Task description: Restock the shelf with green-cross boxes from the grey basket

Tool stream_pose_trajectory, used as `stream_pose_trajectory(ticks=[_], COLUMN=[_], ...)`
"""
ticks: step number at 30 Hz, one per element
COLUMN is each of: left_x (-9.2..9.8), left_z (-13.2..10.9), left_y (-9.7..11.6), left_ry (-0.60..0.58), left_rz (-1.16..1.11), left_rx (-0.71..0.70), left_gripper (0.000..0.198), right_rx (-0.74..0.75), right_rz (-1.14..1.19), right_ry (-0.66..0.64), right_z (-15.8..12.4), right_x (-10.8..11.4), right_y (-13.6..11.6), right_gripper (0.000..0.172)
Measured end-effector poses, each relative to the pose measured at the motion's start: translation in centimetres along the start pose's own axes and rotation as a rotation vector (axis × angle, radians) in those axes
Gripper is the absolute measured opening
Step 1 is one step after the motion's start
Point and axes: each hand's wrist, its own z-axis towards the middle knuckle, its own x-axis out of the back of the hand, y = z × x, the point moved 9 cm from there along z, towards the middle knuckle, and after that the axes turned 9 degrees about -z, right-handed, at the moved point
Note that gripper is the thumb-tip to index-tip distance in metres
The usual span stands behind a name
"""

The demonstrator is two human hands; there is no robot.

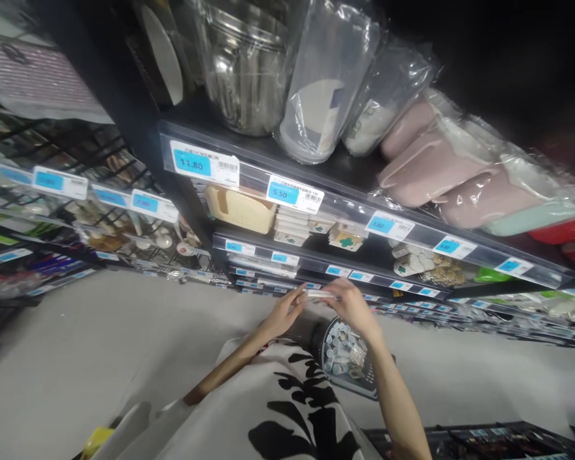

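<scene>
Between my two hands, in front of the lower shelves, is a thin white flat item point(319, 294) seen nearly edge-on; its kind is too small to make out. My left hand point(286, 313) pinches its left end with the fingers closed. At the other end my right hand point(353, 308) grips it, knuckles toward the shelf. Below my right forearm a grey shopping basket point(352, 388) stands on the floor, holding several pale blue and white items point(338, 348) and some small packets.
A dark shelf unit with price tags point(294, 193) rises ahead. Its upper shelf bears a wrapped steel pot point(249, 76), clear plastic-wrapped containers point(323, 83) and pink plastic goods point(441, 166). Below sit a cream tray point(242, 209) and small boxes point(345, 237). Grey floor point(138, 332) lies left.
</scene>
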Motion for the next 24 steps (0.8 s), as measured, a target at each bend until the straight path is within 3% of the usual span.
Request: stream_pose_trajectory(ticks=[5, 8, 15, 20, 24], left_x=[0.3, 0.2, -1.4, -2.8, -3.0], left_z=[-0.5, -1.0, -2.7, -4.2, -5.0], left_y=[-0.7, -1.1, -0.9, -2.3, -3.6], left_ry=[0.005, -0.036, -0.278, -0.488, -0.555], left_rz=[-0.051, -0.004, 0.207, 0.423, 0.502], left_rx=[0.014, 0.023, -0.013, 0.008, 0.043], left_gripper=[0.050, 0.043, 0.040, 0.040, 0.039], right_rx=[0.008, -0.060, -0.101, -0.171, -0.231], right_rz=[-0.136, -0.274, -0.430, -0.527, -0.564], right_ry=[0.221, 0.288, 0.095, -0.026, -0.019], right_z=[3.6, 6.1, 11.7, 13.6, 14.4], right_x=[7.3, 9.5, 6.8, 5.3, 4.8], right_y=[1.1, 2.2, 2.0, 1.9, 2.8], right_gripper=[0.023, 0.024, 0.029, 0.032, 0.035])
